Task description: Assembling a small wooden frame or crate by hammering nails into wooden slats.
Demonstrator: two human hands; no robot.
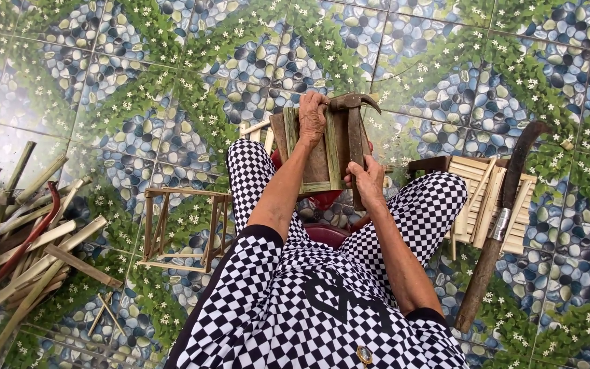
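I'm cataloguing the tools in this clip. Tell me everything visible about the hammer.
The hammer has a dark, worn metal head with a curved claw pointing right and a brownish wooden handle running down toward the person. It stands roughly upright against the small bamboo-slat frame. The right hand grips the handle low down; the left hand holds the frame's top, beside the head.

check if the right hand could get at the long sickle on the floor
Probably not yet: the right hand is gripping a hammer against the frame. The sickle lies uncovered just beyond the right knee, so once freed, likely yes.
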